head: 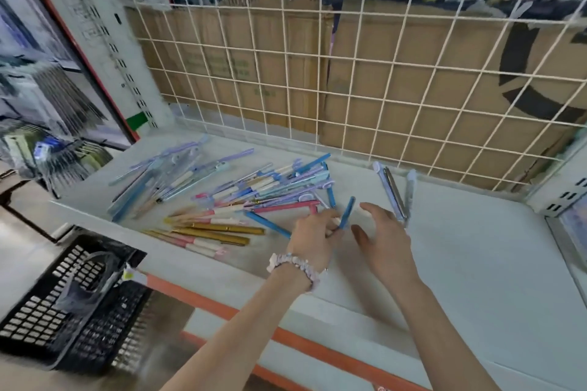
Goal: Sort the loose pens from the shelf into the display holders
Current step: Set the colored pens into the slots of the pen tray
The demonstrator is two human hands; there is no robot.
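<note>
white shelf (pixel 476 263) — left hand (pixel 313 236) pinches one blue pen (pixel 347 212).

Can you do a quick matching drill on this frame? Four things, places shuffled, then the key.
Things
1. gold pens
2. blue pen
3. black basket
4. small pen group

Places
A. apart on the shelf, right of the right hand
B. held in the left hand
C. below the shelf's front edge, far left
D. near the shelf's front edge, left of the hands

Pairs: 1-D, 2-B, 3-C, 4-A
</note>
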